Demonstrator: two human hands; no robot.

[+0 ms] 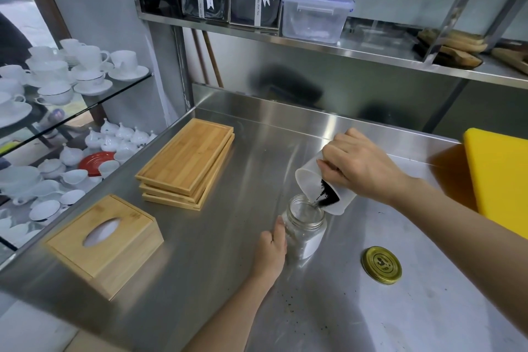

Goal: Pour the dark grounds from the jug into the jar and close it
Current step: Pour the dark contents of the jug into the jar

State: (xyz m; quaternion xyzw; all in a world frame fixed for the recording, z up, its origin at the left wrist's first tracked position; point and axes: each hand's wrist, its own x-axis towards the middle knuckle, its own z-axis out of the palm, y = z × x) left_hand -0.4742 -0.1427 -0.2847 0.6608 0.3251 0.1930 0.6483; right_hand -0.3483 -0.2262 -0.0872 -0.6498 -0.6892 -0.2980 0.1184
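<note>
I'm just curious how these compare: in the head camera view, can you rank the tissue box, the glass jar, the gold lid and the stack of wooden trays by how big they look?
1. Tissue box and stack of wooden trays: alike, unranked.
2. Glass jar.
3. Gold lid.

Single head-worn wide-angle view, looking forward and steeply down onto a steel desk (228,237) from standing height. Both forearms enter from the bottom edge, close to the lens. Straight lines bow near the frame edges. Upper steel shelf (285,34) fills the top; glass shelves (120,91) at left.
</note>
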